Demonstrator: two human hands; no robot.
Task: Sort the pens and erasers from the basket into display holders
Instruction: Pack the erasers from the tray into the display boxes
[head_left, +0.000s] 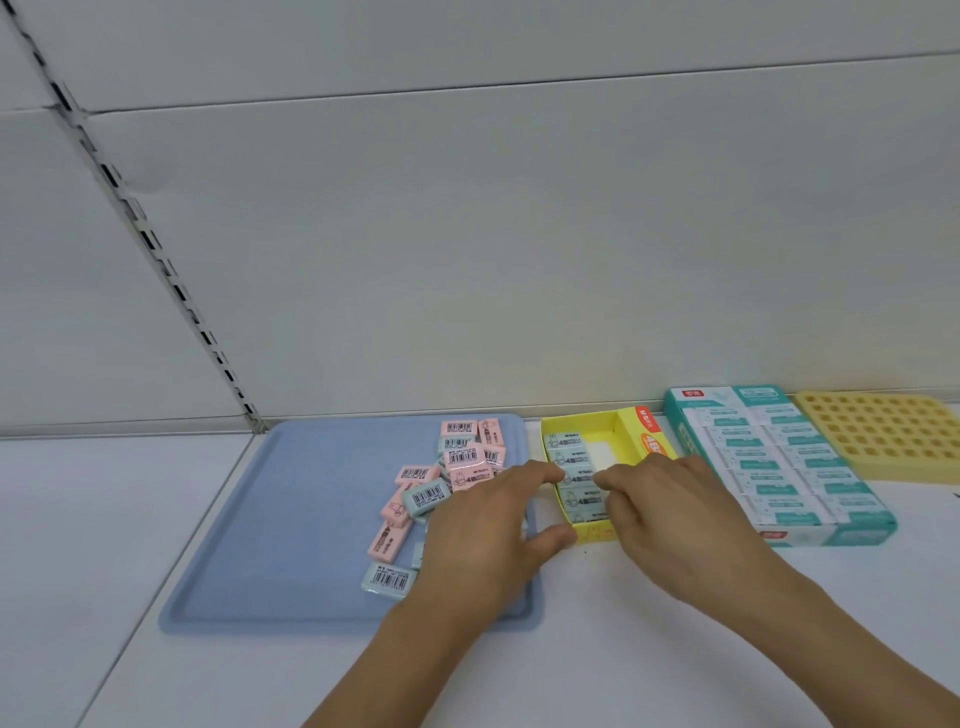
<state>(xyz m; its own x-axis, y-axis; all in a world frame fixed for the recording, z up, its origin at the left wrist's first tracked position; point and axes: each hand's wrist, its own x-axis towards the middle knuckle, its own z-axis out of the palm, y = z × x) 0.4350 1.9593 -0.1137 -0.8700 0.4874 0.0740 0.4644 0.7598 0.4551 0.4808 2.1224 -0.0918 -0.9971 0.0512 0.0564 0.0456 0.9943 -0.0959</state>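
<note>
A blue tray (291, 519) holds several loose pink erasers (389, 538) and light-blue erasers (427, 496) along its right side. To its right, an open yellow box (597, 532) holds a column of light-blue erasers (571, 452). My left hand (483, 530) reaches over the tray's right edge. Its straight fingertips touch the box's left wall and its thumb lies at the box's front left corner. My right hand (670, 509) hovers over the box, its bent fingers pinching a light-blue eraser (579, 477) in the middle of the column. Both hands hide part of the box.
A teal and white display box (779, 462) filled with wrapped erasers lies right of the yellow box. A yellow holder (883, 436) with a grid of holes stands at the far right. All of it rests on a white shelf (623, 649) against a white back panel.
</note>
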